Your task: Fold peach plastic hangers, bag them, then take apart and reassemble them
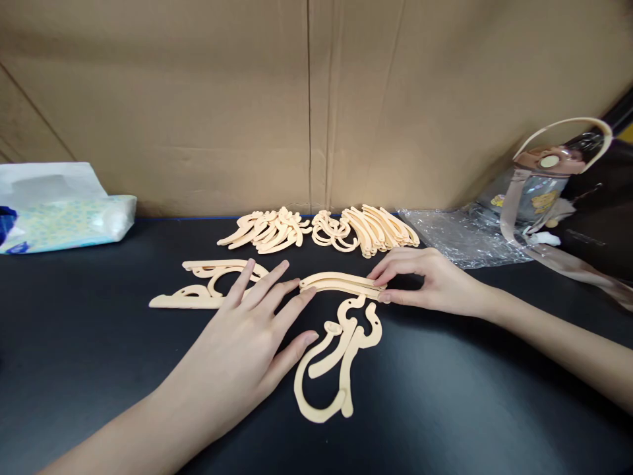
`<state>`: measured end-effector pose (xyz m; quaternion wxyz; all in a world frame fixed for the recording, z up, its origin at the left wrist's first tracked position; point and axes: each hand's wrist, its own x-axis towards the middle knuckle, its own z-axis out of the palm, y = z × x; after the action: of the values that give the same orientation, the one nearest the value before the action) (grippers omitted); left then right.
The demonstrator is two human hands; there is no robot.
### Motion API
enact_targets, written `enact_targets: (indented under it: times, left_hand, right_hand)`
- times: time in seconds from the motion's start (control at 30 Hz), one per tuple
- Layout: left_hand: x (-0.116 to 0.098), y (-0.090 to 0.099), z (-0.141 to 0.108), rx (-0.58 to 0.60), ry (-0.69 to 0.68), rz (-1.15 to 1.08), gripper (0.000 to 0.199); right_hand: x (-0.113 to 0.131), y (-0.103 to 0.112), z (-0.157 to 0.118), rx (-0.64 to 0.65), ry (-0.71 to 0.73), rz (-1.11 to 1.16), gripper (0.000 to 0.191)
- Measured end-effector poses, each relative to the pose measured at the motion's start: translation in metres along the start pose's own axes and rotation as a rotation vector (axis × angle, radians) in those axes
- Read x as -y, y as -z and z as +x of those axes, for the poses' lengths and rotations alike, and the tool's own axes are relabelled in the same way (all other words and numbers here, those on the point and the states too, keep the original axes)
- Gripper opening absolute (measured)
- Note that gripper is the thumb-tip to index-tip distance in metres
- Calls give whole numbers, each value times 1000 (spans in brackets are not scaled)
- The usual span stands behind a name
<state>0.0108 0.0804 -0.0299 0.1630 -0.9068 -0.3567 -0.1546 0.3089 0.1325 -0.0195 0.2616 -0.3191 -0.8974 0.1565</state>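
Two slim, curved beige plastic hanger arms (pixel 336 280) lie together on the black table. My right hand (pixel 432 280) pinches their right end between thumb and fingers. Fingers spread, my left hand (pixel 247 343) rests palm down, one fingertip at the arms' left end. Beneath its other fingers are more beige pieces, including a hook (pixel 213 284) and a straight-edged hanger arm (pixel 185 302), partly covered by the hand. Nearer me, between the hands, lie a large beige hook (pixel 300 389) and two shorter arms with curled ends (pixel 349 369).
Along the back are a pile of notched arms (pixel 277 231), several hooks (pixel 333 231) and a stack of curved arms (pixel 378 227). Clear plastic wrap (pixel 455 234) and a strapped bottle (pixel 541 191) stand right; a tissue pack (pixel 69 214) is left. Cardboard (pixel 198 99) walls the back.
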Motion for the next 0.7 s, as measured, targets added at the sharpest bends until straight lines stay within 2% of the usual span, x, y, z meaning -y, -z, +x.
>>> enact_targets:
  times: [0.2,0.7]
  left_hand:
    - [0,1,0,4,-7,55,47]
    - [2,-2,0,-16,-41,49,51]
  right_hand:
    - [7,2,-1,45,7,-32,14]
    - [2,-7,-1,-30,94,-263,12]
